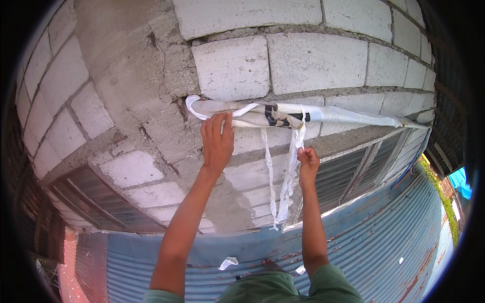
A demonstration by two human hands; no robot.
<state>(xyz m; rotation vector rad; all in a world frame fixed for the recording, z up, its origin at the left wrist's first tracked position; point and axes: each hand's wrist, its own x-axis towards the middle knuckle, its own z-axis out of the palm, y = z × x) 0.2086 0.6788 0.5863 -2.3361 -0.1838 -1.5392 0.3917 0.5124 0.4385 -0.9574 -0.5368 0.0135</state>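
A bundle of pipes [237,111] in pale, partly torn wrapping and black material runs out of the block wall, continuing rightward as a white-wrapped length [364,117]. White tape [195,107] loops round its left end, and long crumpled white strips [287,187] dangle from it. My left hand [218,139] grips the bundle's underside near the left, fingers together on the wrapping. My right hand [308,162] is closed in a pinch on a hanging strip, below and to the right of the bundle.
The grey block wall [318,60] has rough cement at left and two louvred windows [348,171] [101,202] below. I stand on corrugated blue roofing [364,252] with white scraps [228,262] near my bare foot [268,263]. Dark rusty sheeting [444,141] borders the right, with greenery beyond.
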